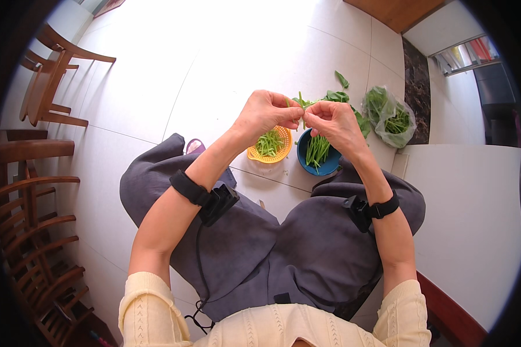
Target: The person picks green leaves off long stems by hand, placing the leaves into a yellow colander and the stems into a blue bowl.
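Observation:
My left hand (269,112) and my right hand (337,126) meet above two containers on the floor. Between the fingertips of both hands are thin green vegetable stems (301,100). Below my left hand sits a yellow plastic colander (282,157) holding short pieces of green stem (269,144). Under my right hand stands a blue bowl (304,161) with longer stems (317,151) in it; the hand and wrist hide part of its rim. Loose leafy greens (337,96) lie on the floor behind my right hand, partly covered by it.
A clear plastic bag of leafy greens (390,116) rests at the right, beside a dark marbled strip (418,93). Wooden chairs (47,89) line the left side. A white panel (464,208) stands close on my right. Straps with black devices (219,204) circle both forearms.

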Action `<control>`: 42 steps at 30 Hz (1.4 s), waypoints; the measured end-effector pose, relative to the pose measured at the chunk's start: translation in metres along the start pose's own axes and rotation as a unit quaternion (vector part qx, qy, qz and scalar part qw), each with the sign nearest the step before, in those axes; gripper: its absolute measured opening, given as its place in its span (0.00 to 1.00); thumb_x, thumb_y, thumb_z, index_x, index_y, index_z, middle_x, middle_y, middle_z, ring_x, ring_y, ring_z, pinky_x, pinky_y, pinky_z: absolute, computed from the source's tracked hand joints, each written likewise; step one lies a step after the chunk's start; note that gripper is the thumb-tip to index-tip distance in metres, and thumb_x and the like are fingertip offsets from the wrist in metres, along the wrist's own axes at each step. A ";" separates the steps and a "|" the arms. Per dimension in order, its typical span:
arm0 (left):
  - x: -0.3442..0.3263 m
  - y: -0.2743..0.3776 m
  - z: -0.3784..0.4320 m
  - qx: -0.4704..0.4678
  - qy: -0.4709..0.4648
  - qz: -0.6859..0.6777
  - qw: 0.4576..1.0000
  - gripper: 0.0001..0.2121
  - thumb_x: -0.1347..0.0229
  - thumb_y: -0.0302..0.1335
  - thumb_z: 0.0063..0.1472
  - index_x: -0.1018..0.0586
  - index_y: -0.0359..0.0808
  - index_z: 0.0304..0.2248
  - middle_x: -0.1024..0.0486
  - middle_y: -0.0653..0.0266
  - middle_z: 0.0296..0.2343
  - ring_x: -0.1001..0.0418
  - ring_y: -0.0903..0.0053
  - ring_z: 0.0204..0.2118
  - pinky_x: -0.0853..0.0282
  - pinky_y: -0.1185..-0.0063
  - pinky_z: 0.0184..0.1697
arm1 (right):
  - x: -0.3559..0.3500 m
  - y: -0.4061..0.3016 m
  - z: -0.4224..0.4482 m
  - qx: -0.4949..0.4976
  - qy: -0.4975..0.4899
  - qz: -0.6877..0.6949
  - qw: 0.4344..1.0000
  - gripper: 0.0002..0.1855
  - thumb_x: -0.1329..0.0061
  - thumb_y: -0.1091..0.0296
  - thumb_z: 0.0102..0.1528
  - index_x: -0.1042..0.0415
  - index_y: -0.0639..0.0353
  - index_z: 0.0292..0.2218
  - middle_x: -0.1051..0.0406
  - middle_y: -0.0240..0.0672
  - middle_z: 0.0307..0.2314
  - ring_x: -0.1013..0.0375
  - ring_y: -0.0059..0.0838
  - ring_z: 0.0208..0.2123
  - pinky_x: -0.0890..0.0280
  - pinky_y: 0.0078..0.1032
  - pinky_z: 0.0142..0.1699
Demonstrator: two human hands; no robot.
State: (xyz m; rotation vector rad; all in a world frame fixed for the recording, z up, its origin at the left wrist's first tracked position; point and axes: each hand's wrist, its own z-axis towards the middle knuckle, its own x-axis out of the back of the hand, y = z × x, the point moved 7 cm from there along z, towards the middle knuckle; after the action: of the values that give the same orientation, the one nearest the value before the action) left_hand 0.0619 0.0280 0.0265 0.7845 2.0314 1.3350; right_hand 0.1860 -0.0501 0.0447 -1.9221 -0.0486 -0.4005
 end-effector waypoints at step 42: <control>0.002 -0.004 -0.001 0.019 0.011 0.028 0.999 0.09 0.41 0.25 0.54 0.21 0.27 0.32 0.22 0.59 0.26 0.22 0.80 0.27 0.26 0.86 0.33 | -0.001 0.001 -0.003 -0.017 -0.008 0.008 1.000 0.12 0.50 0.63 0.57 0.25 0.66 0.34 0.26 0.30 0.24 0.28 0.15 0.23 0.35 0.11 0.29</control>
State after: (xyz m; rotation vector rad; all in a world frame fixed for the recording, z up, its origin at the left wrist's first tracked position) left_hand 0.0593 0.0270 0.0226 0.8528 2.0713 1.3459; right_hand 0.1845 -0.0530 0.0443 -1.9575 -0.0373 -0.3767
